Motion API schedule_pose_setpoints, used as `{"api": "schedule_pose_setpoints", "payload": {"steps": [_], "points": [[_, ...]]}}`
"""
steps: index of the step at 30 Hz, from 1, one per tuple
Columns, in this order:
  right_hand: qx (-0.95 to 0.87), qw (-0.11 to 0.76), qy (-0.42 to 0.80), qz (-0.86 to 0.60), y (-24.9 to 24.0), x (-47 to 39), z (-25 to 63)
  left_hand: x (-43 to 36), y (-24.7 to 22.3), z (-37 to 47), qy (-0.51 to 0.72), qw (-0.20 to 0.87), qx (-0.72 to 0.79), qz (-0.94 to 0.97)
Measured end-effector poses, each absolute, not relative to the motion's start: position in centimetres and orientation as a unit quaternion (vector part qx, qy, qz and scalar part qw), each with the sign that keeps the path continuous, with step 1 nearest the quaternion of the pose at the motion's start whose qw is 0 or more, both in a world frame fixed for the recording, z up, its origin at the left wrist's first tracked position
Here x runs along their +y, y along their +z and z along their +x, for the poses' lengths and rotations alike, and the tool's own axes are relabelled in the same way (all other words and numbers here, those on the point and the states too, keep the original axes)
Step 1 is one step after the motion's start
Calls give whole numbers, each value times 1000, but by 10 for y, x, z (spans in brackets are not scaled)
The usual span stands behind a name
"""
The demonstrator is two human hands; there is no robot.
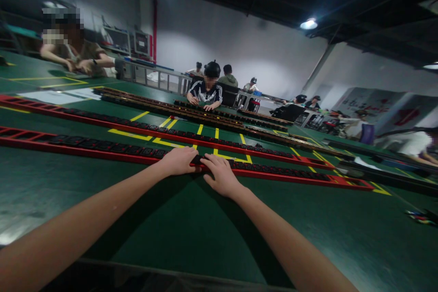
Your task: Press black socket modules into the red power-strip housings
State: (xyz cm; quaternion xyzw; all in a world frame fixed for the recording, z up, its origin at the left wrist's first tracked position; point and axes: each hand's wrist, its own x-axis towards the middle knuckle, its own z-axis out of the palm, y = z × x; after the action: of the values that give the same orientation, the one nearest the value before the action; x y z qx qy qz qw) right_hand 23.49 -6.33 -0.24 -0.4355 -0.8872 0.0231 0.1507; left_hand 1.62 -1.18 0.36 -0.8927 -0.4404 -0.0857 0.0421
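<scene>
My left hand (181, 160) rests over the nearer long red frame (112, 157), with its thumb along the near edge and its fingers over the far side. Between them a small black block (197, 159) shows in the frame's row. Just to the right, my right hand (221, 172) lies over the same frame, fingers stretched out and thumb apart, its fingertips against the black block. Black square pieces (128, 148) with red marks fill much of the frame on either side. What lies under both palms is hidden.
A second red frame (102, 121) with black pieces runs parallel farther back. Beyond it are long brown and black strips (164, 109) and white sheets (51, 96). Yellow tape (132, 135) marks the green table (164, 223). A person (207, 89) works opposite, another (77, 50) at left.
</scene>
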Motion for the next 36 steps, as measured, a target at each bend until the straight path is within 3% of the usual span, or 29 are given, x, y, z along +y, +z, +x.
{"api": "schedule_pose_setpoints", "payload": {"steps": [36], "points": [[-893, 151, 20, -424, -4, -62, 237, -12, 6, 15, -83, 39, -440, -893]]}}
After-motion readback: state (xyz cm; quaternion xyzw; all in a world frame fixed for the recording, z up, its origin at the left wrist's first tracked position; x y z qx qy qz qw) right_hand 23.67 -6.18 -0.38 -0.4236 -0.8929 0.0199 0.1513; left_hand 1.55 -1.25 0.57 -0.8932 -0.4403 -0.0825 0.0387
